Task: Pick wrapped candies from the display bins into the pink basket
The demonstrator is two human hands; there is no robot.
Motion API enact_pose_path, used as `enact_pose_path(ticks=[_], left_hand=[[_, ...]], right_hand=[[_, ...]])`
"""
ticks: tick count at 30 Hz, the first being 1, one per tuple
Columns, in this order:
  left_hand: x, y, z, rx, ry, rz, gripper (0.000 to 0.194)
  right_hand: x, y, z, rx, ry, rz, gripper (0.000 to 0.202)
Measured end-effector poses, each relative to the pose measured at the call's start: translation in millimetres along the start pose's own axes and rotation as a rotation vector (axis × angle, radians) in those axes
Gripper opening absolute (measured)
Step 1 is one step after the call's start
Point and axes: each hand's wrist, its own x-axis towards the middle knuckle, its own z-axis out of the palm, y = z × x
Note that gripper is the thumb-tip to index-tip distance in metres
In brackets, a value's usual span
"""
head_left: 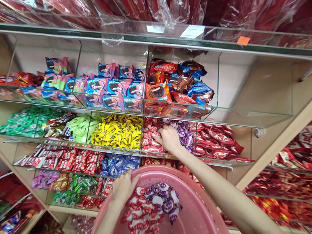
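A pink plastic basket [199,203] is in front of me, with red-and-white wrapped candies [142,216] and purple-and-white wrapped candies [167,200] lying inside. My left hand [125,186] is closed over its far left rim. Above the basket, my right hand [168,138] reaches into a glass-fronted shelf compartment. Its fingers are curled down against the red-wrapped candies [149,135] there, just left of a heap of purple-wrapped candies [185,132]. What lies under the fingertips is hidden.
Yellow-wrapped sweets [117,131] fill the compartment to the left, and red packets [216,141] the one to the right. A glass shelf [244,115] with packaged cookies [114,86] overhangs my right hand. Blue sweets [119,164] lie one tier down. Clear-wrapped red packages [129,1] sit on top.
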Motion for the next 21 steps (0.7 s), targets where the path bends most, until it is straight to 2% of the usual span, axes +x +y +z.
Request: enact_pose_path(ticks=[8, 15, 21], left_hand=[[1, -1, 1.0, 0.004, 0.016, 0.016, 0.055], [1, 1, -2.9, 0.002, -0.034, -0.011, 0.056], [2, 0, 0.6, 0.008, -0.024, 0.005, 0.057]], right_hand=[[-7, 4, -10, 0.050, 0.045, -0.011, 0.036], [-16, 10, -18, 0.089, 0.060, -0.005, 0.035], [-45, -5, -42, 0.245, 0.133, -0.093, 0.033]])
